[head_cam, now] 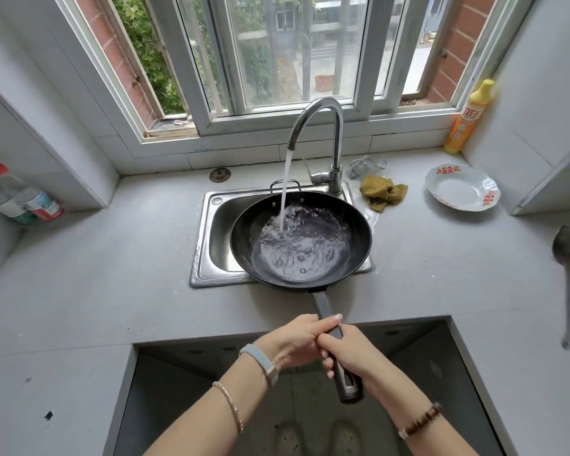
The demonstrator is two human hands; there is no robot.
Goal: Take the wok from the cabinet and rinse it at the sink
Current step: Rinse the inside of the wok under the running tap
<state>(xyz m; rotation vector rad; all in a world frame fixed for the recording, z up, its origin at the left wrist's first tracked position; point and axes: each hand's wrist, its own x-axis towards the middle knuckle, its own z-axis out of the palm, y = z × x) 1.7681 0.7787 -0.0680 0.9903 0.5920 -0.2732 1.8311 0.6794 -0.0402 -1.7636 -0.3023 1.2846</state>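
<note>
Spillage was the likeliest fault. The wok (300,241) sat under the running tap (323,126) with water pooling in it. Its bowl overhung the near and right rims of the sink (211,245), so a tilt or overflow would probably have wetted the surface (112,258). Water weight at the far end of the long handle (324,307) could have twisted the grip. The left hand (297,340) and right hand (346,350) both clasped the handle, fingers (325,358) wrapped round it. The bowl lay well ahead of them, over the sink.
</note>
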